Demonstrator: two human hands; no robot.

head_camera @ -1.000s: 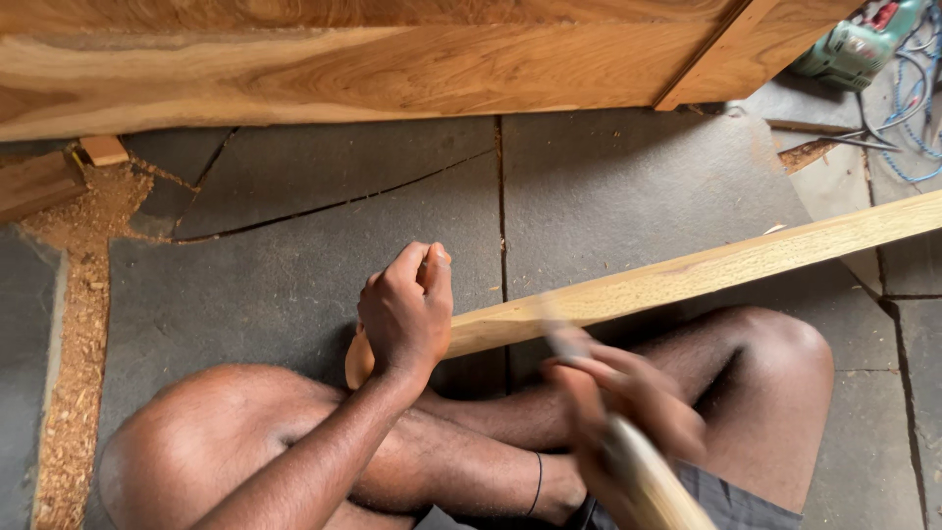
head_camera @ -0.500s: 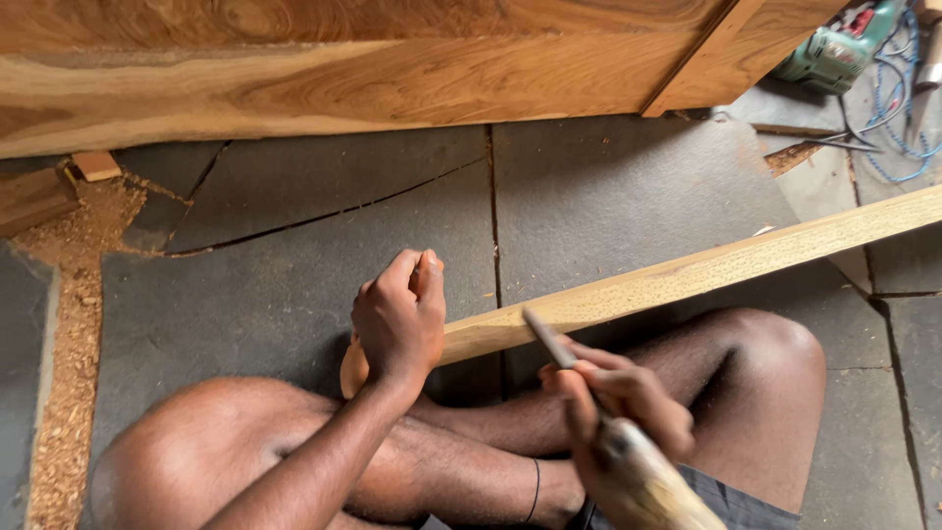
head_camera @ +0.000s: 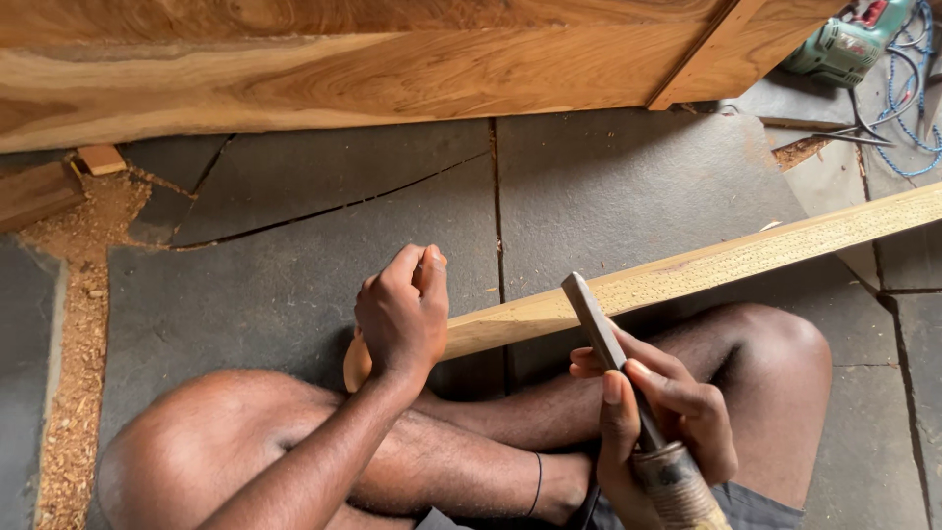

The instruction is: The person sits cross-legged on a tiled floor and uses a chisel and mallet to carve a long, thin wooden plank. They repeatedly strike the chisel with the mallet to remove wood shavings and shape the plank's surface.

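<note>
A long wooden batten (head_camera: pixel 687 275) is laid diagonally across the crossed legs of a person seated on a grey stone-slab floor (head_camera: pixel 294 285), its far end running off the right edge of the view. The near, rounded end of the batten is gripped by the left hand (head_camera: pixel 402 314), fingers curled closed around it, thumb on top. A flat metal file (head_camera: pixel 601 329) with a wrapped handle (head_camera: pixel 677 486) is held in the right hand (head_camera: pixel 657 412), fingers closed around the tang just above the handle. The file is tilted up and to the left, its tip set against the near edge of the batten, just right of the left hand. Whether the tip is actually touching the wood cannot be told for certain.

A large wooden panel (head_camera: pixel 343 69) with strong grain is seen across the top of the view. A line of sawdust (head_camera: pixel 74 324) is spread along the floor at left, with a small wood offcut (head_camera: pixel 101 158) near its top. A green power tool (head_camera: pixel 844 44) and a blue cable (head_camera: pixel 917 88) are seen in the upper right corner, well apart from the hands. A thin black band is worn on one ankle (head_camera: pixel 537 486).
</note>
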